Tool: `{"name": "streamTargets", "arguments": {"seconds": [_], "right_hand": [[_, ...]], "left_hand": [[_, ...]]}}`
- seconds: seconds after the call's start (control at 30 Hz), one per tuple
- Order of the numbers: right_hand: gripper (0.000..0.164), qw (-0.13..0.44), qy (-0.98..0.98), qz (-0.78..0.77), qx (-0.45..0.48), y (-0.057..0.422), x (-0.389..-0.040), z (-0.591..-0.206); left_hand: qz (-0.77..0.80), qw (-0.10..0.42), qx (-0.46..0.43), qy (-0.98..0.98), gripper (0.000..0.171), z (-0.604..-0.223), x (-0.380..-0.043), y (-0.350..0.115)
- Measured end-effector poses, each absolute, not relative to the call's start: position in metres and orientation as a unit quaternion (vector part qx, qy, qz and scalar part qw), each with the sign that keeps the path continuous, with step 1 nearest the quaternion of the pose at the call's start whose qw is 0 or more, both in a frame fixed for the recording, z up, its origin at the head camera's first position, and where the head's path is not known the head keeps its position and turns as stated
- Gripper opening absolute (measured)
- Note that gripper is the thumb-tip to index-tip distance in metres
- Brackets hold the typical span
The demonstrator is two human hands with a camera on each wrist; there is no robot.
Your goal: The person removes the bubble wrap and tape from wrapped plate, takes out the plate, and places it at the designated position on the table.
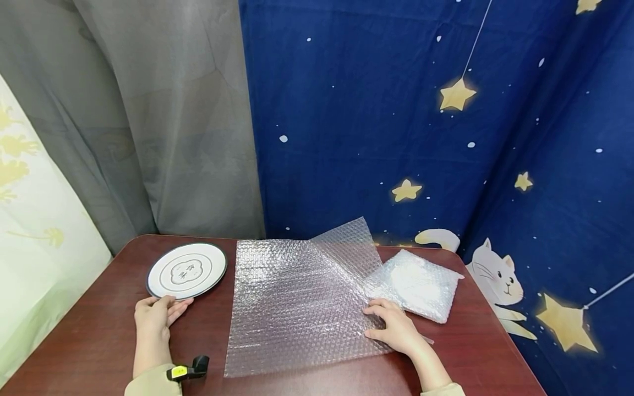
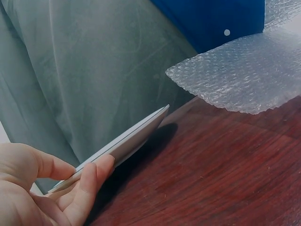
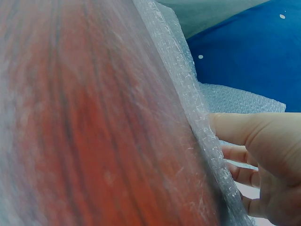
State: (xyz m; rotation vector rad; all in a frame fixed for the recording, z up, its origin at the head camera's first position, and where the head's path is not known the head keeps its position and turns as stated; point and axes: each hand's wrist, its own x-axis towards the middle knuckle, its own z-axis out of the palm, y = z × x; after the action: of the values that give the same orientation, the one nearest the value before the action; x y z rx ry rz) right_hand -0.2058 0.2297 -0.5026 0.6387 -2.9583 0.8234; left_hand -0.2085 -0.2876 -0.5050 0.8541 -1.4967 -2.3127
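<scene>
My left hand (image 1: 154, 318) pinches the near rim of a white plate (image 1: 173, 273) with a dark edge and a printed flower-shaped mark in its middle. In the left wrist view the plate (image 2: 124, 141) is tilted, its underside raised over the table and casting a shadow, with the thumb on top and fingers beneath. A large sheet of clear bubble wrap (image 1: 292, 308) lies spread in the middle, its far right corner sticking up. On its right part rests my right hand (image 1: 393, 328), fingers spread and lightly bent; in the right wrist view the fingertips touch the wrap's raised edge (image 3: 188, 103).
A flat bubble-wrapped packet (image 1: 421, 286) lies at the right, partly beside the sheet's edge. The dark red wooden table (image 1: 198, 335) ends at a rounded far edge, with a grey curtain (image 1: 193, 137) and a blue star-patterned curtain (image 1: 356, 121) hanging behind.
</scene>
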Motion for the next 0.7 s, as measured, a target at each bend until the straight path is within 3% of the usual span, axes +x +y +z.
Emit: {"name": "streamTargets", "arguments": {"seconds": [0.4, 0.63, 0.7], "right_hand": [[0.043, 0.003, -0.942, 0.266, 0.202, 0.2297, -0.2053, -0.5022], [0.043, 0.008, -0.943, 0.266, 0.199, 0.2302, -0.2063, -0.5048], [0.042, 0.008, -0.944, 0.265, 0.198, 0.2302, -0.2066, -0.5049]], "left_hand": [[-0.792, 0.128, 0.284, -0.525, 0.027, -0.5083, -0.2088, -0.2884], [-0.782, 0.115, 0.285, -0.542, 0.069, -0.5094, -0.2098, -0.2885], [-0.778, 0.114, 0.289, -0.547, 0.074, -0.5094, -0.2105, -0.2883]]}}
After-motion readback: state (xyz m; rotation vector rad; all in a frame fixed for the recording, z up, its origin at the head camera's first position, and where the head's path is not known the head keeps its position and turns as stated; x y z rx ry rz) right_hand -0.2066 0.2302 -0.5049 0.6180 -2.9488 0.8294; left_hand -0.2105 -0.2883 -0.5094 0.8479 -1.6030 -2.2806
